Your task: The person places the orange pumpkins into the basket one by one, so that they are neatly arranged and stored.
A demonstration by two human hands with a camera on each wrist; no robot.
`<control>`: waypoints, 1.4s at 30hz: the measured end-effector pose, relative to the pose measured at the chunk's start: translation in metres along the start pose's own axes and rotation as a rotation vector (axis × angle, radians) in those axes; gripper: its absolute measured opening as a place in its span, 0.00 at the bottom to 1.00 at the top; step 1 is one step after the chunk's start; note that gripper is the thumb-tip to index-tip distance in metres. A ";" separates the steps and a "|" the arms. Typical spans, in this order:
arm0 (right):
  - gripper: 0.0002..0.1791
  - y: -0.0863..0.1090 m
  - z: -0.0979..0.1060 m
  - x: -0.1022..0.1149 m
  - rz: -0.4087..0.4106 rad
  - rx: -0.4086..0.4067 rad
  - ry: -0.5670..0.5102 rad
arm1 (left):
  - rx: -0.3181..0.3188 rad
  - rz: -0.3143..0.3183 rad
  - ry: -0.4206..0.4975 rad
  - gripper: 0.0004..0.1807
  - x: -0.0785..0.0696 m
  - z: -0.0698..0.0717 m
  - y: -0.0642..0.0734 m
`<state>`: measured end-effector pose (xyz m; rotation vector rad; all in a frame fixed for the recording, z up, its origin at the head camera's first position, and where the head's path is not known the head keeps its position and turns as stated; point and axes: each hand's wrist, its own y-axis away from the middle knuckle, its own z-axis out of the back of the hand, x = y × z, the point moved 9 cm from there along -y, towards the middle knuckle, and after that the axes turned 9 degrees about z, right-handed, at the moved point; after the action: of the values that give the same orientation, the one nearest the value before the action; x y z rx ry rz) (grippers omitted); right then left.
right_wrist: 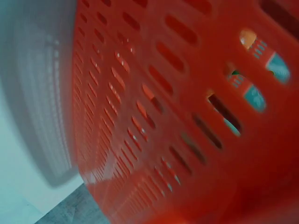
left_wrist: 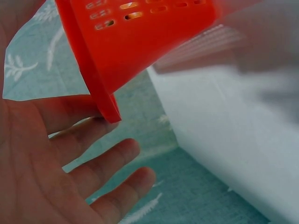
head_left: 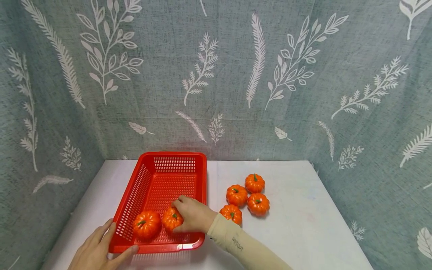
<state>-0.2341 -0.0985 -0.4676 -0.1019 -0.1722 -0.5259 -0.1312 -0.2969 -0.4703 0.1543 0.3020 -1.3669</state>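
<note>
Grip the ribbed pumpkin [head_left: 170, 220] at the near end of the red basket [head_left: 173, 183] by the sides, as now with the right hand [head_left: 194, 215]: curled snugly round, with fingers over the far side and thumb low on the near side. Hard to judge firmness, or contact with the basket floor, from the right wrist view, mostly filled with red wall. Steady the near-left corner with the left hand [head_left: 96, 243], loosely spread and just touching, with thumb at the near rim. Move slowly past the second pumpkin [head_left: 146, 224], just to the left, to avoid knocking. Clear the right wall with the wrist, and mind the sleeve [head_left: 243, 242] near the closest loose pumpkin [head_left: 232, 212] on the table [head_left: 303, 232].
</note>
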 end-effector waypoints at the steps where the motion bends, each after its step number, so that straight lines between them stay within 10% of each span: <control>1: 0.38 0.000 -0.002 0.001 -0.002 0.013 0.016 | -0.007 -0.003 0.003 0.59 0.000 0.000 0.000; 8: 0.41 -0.001 -0.015 0.004 -0.008 0.080 0.154 | 0.019 0.016 -0.009 0.60 0.002 -0.003 0.000; 28: 0.40 0.005 -0.001 0.008 0.032 0.030 0.133 | 0.015 0.011 0.001 0.59 0.001 -0.001 0.000; 42: 0.31 0.054 0.068 -0.017 0.042 -0.464 -0.068 | 0.029 0.007 -0.005 0.58 0.000 -0.001 -0.001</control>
<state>-0.2303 -0.0342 -0.4070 -0.5748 -0.1110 -0.5137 -0.1318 -0.2967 -0.4711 0.1752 0.2773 -1.3651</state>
